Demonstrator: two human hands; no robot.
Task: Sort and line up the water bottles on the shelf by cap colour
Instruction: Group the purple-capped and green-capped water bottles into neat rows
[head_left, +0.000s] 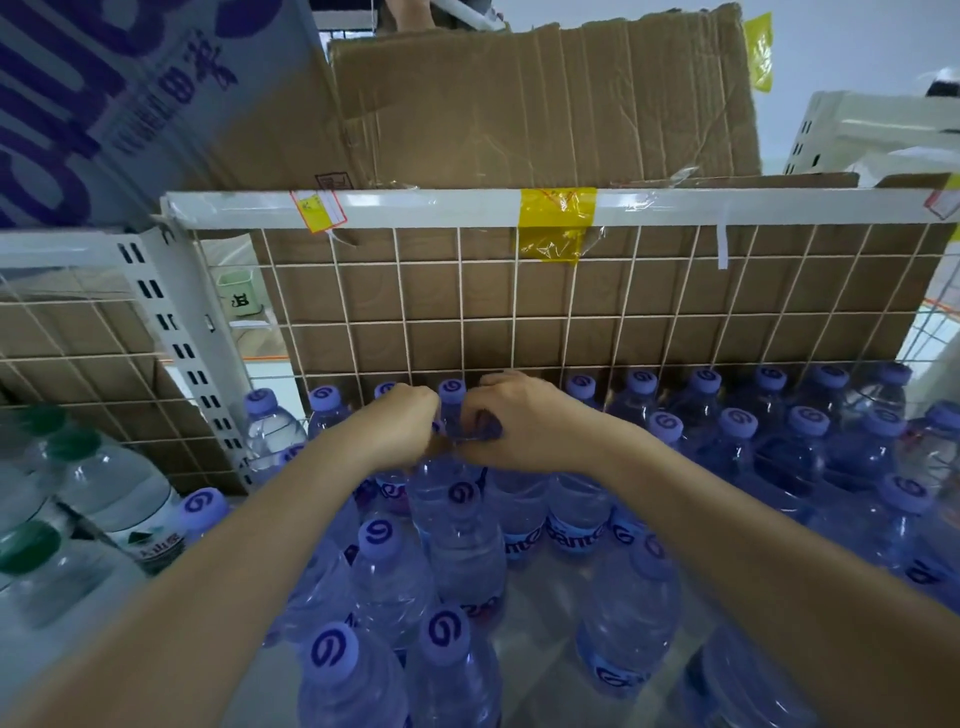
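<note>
Many clear water bottles with purple caps (737, 423) stand on the shelf in front of a wire grid back (488, 322). My left hand (400, 423) and my right hand (524, 421) meet at the back row, both with fingers curled around the neck of one purple-capped bottle (451, 392). Its cap sticks up between the two hands. More purple-capped bottles (382, 540) stand loosely under my forearms. On the neighbouring shelf at the left stand bottles with green caps (78, 447).
A white slotted upright (176, 332) divides the two shelf bays. Cardboard lines the back behind the grid, and a worn cardboard box (545, 104) sits on the shelf above. Yellow tape (558, 218) wraps the upper rail.
</note>
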